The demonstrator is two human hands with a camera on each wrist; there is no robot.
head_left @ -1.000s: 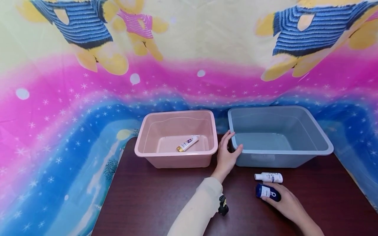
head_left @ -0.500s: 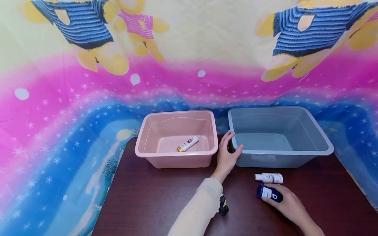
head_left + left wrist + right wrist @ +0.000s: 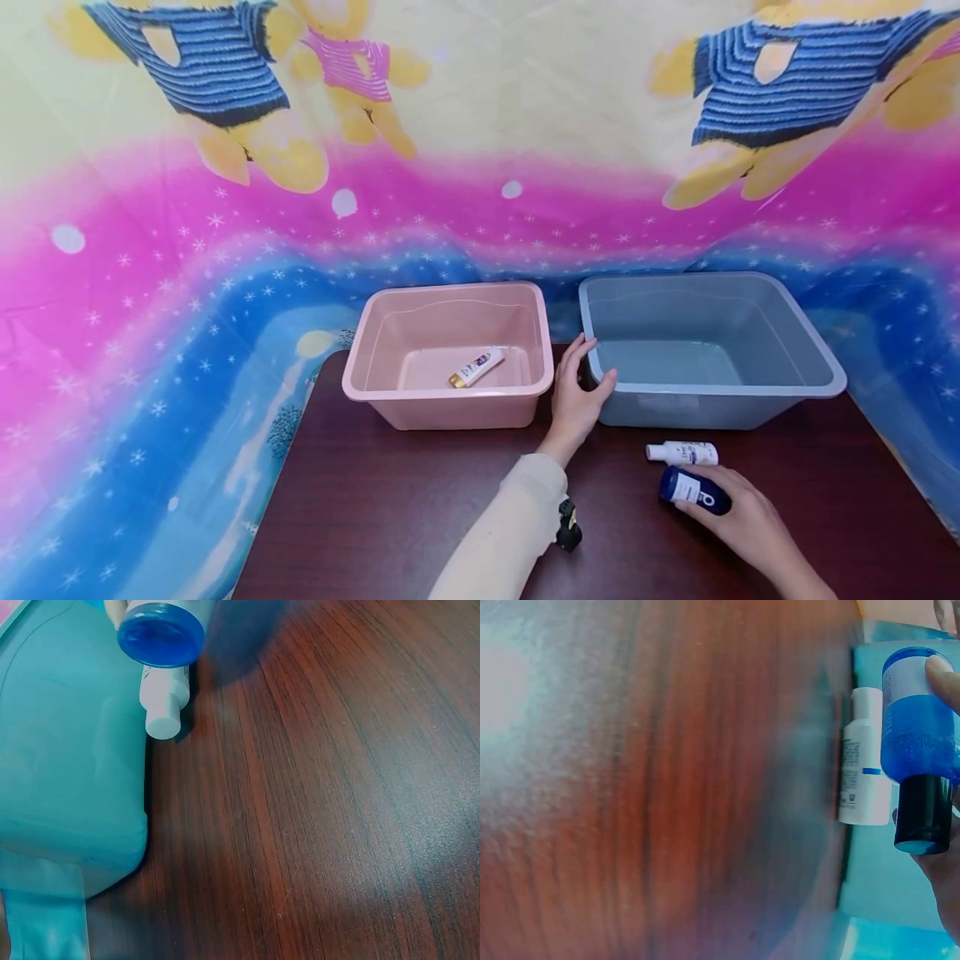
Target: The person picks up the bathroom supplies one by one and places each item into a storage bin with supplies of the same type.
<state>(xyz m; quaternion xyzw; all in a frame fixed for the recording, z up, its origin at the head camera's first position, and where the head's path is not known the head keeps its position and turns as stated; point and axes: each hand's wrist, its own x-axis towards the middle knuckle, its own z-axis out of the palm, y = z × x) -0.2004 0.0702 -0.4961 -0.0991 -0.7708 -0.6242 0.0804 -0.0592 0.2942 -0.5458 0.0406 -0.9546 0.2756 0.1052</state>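
My right hand (image 3: 742, 512) grips a small dark blue bottle (image 3: 695, 490) with a white label, held sideways just in front of a white bottle (image 3: 682, 452) that lies on the table. The right wrist view shows the blue bottle (image 3: 917, 735) with its black cap (image 3: 922, 814) pointing down the picture and a thumb on its label. With thumb and fingers at either side, my left hand (image 3: 576, 406) holds the left front corner of the grey-blue plastic basin (image 3: 712, 388). That basin's wall (image 3: 82, 750) fills the left of the left wrist view.
Left of the grey-blue basin stands a pink basin (image 3: 450, 392) with a white, gold-capped tube (image 3: 477, 367) lying inside. Both basins are at the back of the dark wooden table (image 3: 390, 500), against a printed cloth backdrop (image 3: 480, 200). A small black device (image 3: 568, 525) sits at the left wrist.
My right hand has shifted slightly to the right with the blue bottle. My left hand and both basins keep their places.
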